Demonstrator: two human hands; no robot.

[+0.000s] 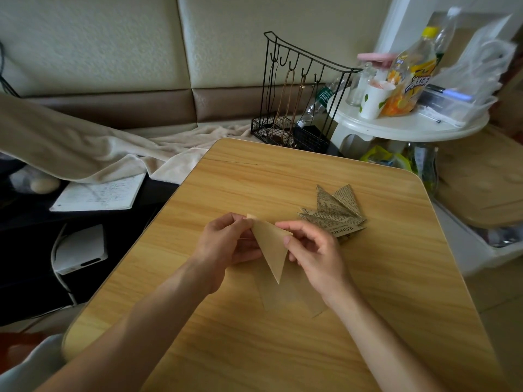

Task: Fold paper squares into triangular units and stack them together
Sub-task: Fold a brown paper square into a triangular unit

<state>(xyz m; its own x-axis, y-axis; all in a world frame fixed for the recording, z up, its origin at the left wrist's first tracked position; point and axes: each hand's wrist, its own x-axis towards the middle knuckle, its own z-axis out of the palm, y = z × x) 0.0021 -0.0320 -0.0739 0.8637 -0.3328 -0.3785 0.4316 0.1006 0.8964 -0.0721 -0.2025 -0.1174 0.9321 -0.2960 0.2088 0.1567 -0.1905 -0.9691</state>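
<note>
A tan paper folded into a long triangle (272, 250) hangs point-down just above the wooden table (254, 335). My left hand (226, 241) pinches its upper left corner. My right hand (311, 247) pinches its upper right corner with thumb and forefinger. Behind my right hand lies a fanned stack of newsprint triangular units (335, 212), slotted together on the table. Flat tan paper squares (285, 298) lie on the table under the held triangle, faint against the wood.
A black wire rack (297, 108) stands past the table's far edge. A white round side table (410, 125) at the back right holds cups, bottles and a plastic box. A notebook (99, 193) and blanket lie to the left.
</note>
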